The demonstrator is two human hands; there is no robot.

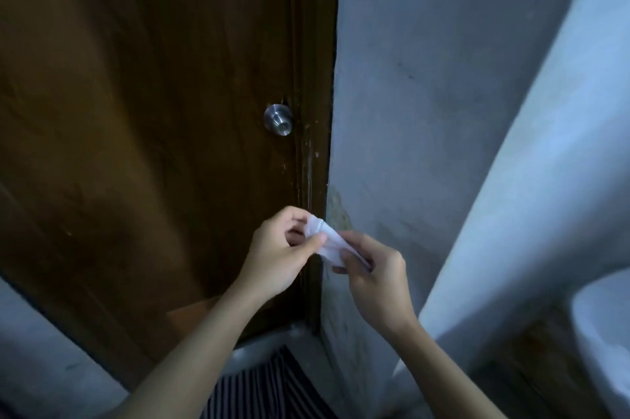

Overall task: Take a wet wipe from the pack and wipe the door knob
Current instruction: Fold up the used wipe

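A round silver door knob [278,119] sits on the right side of a dark brown wooden door [143,111]. Well below the knob, both hands hold a small crumpled white wet wipe [325,241] between them. My left hand [283,255] pinches its left end with thumb and fingers. My right hand [371,268] grips its right end. The wipe is apart from the knob and the door. No pack of wipes is in view.
A grey-white wall [426,111] meets the door frame [320,146] on the right, with chipped paint near the hands. A white basin edge [603,323] shows at the lower right. Striped clothing [266,388] is at the bottom.
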